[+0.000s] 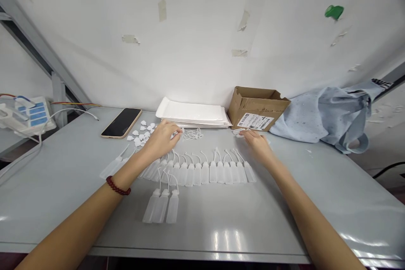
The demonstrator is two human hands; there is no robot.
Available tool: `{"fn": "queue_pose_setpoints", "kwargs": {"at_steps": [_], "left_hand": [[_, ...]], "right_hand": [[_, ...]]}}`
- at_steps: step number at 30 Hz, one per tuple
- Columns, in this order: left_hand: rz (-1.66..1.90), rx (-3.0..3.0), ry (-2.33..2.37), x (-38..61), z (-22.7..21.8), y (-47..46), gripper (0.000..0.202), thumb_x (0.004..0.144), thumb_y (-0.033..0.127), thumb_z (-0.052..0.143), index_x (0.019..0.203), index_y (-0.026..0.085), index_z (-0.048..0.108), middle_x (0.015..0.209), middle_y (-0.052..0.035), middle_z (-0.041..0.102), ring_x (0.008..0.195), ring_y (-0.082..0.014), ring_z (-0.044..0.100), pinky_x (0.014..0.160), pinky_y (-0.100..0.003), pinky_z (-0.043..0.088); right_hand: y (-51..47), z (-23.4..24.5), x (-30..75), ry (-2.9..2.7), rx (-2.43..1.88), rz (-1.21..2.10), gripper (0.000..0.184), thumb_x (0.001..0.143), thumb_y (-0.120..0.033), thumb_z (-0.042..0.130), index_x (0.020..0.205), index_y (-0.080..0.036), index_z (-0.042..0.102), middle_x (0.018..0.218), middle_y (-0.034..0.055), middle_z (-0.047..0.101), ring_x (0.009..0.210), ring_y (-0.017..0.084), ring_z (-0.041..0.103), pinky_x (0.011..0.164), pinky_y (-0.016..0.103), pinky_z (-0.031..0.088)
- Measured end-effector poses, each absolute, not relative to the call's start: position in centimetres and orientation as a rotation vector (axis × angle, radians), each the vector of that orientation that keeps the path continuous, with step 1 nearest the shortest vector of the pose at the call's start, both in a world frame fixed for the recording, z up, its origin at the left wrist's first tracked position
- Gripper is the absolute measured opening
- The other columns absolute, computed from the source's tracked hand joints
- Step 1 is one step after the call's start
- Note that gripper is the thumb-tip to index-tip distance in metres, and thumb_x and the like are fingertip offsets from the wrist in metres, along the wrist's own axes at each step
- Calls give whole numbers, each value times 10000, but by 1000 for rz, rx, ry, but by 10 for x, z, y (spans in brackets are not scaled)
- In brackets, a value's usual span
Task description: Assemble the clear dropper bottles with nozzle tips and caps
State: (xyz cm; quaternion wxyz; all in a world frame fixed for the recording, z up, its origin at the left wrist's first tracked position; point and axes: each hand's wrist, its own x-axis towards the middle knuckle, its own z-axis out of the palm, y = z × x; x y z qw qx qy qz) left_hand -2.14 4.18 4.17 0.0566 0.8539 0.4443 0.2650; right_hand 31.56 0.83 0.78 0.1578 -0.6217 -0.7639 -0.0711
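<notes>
At the far left I saw a white power strip (39,114) near the left edge of the grey table (66,202). To the right of it, a phone (122,122) was lying near the wall (202,50), and after it a loose group of small white caps (135,133). Two translucent bottles lay on the near side of these caps, partly behind my left forearm.

My left hand (162,138) was just beside the caps. Its thumb and index finger made a narrow gap; whether they held something small, I could not tell. Nearer to the front edge lay three bottles (161,207) with thin tails, and behind them a row of bottles (198,173) reached toward my right forearm. A wide grey strip separated this row from the front edge.

Between the hands, some white strings (192,134) lay before a stack of white packets (194,112), so there the room was narrow. My right hand (257,145) touched small clear pieces (238,131) before the cardboard box (253,107); its fingers were close together, but I could not tell if they gripped. A blue cloth (319,114) limited the back right corner.
</notes>
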Motion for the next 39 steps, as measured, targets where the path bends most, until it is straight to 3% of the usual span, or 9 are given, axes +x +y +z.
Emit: {"fn": "queue_pose_setpoints", "kwargs": {"at_steps": [9,16,24,30,34,39], "left_hand": [[1016,2400,1337,-11,49,30,159,833,225,503,836,183,657,864,-26,732,803,-189,660,723,-292,503],[1136,2323,1305,-4,53,19,133,844,245,546,911,191,648,877,-21,740,821,-185,678,679,-267,497],[1143,2363,1185,1,54,11,142,834,226,547,782,188,674,770,-11,707,737,-161,618,679,-277,477],[1097,2324,1113,9,58,-1,127,830,210,548,750,194,646,752,-10,680,761,-167,579,687,-283,473],[1088,2294,1066,14,58,-6,106,838,197,548,789,196,643,802,-14,682,795,-167,574,685,-280,467],[1061,2368,955,18,53,-10,118,865,189,516,810,194,620,794,-16,662,788,-168,564,706,-301,459]], "right_hand": [[16,2,315,-2199,-1752,-298,449,735,48,381,1054,-148,628,1092,109,677,1049,240,578,817,327,458],[20,-2,316,-2179,-1761,-347,444,723,46,367,1022,-129,645,991,137,685,950,258,595,781,346,456],[15,8,318,-2125,-1623,-337,356,780,-25,411,1057,-138,604,1007,149,648,948,288,598,804,401,460],[-13,25,279,-2052,-1377,-337,285,894,-162,445,1170,-200,505,1074,114,616,1012,246,591,880,389,476],[-32,26,244,-2137,-1109,-259,315,895,-130,479,1200,-208,479,1048,114,636,960,248,615,783,376,520],[-43,25,229,-2238,-1023,-225,388,910,-99,436,1280,-217,418,1049,124,633,946,245,621,769,388,523]]}}
